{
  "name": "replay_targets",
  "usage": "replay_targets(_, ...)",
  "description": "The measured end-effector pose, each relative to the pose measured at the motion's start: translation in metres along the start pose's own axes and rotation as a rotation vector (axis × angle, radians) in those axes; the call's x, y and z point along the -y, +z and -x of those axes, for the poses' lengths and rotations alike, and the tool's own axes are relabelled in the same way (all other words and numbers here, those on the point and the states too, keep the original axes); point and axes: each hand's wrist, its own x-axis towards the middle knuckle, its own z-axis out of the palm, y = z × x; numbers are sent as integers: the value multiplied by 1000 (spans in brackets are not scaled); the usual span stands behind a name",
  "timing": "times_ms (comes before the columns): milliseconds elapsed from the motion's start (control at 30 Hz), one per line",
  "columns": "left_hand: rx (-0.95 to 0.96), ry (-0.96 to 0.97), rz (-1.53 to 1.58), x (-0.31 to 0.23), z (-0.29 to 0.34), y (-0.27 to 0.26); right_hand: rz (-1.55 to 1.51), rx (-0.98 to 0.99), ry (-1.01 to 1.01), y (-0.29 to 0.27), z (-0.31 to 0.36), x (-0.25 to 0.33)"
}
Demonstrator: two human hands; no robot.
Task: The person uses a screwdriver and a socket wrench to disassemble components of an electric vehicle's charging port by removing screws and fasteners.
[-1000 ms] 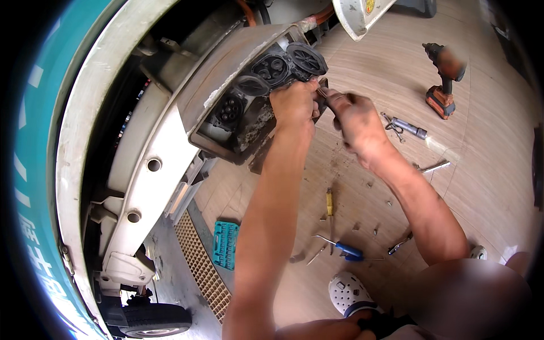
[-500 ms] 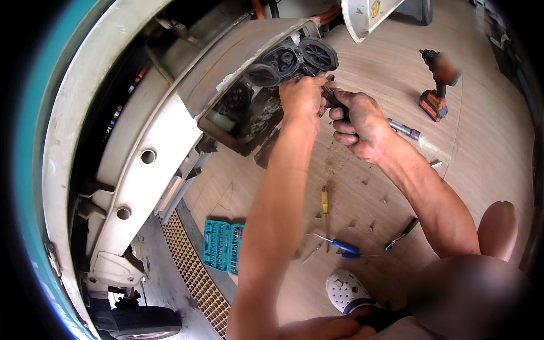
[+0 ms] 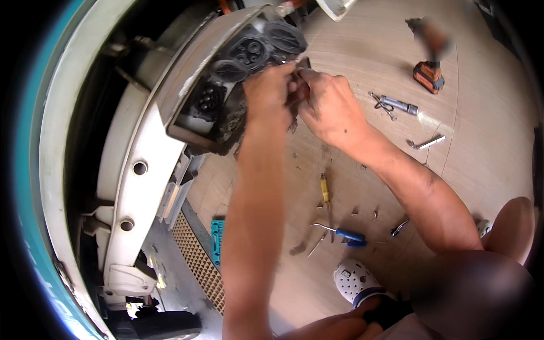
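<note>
Socket housing point(image 3: 198, 54) crowds both curled hands point(image 3: 266, 93) point(image 3: 331, 105), any grasped object indistinct, black cap point(image 3: 285, 37) just above, flashlight point(image 3: 401, 106) rightward.

Left hand point(image 3: 268, 93) blurred; right hand's point(image 3: 330, 105) hold indistinct
Cordless drill point(image 3: 434, 54) body blurred; turquoise tool case point(image 3: 216, 242) partly behind left forearm point(image 3: 255, 215); tire point(image 3: 161, 326) cut by lower edge.

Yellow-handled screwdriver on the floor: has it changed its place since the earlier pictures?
No. The yellow-handled screwdriver keeps its place against the blue-handled hooked tool, lying with its shaft beside it; only the camera's view has shifted.
</note>
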Motion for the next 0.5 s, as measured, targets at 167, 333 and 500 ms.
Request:
replay_targets(167,149,39,-175,0,12,-19,-798,-92,326,18,5,4)
replay_targets(333,239,-47,-182,-15,13,-28,-1350,-27,701,14,6,24)
replay_targets(500,112,20,-229,-12,13,-15,-1596,193,800,6,3,7)
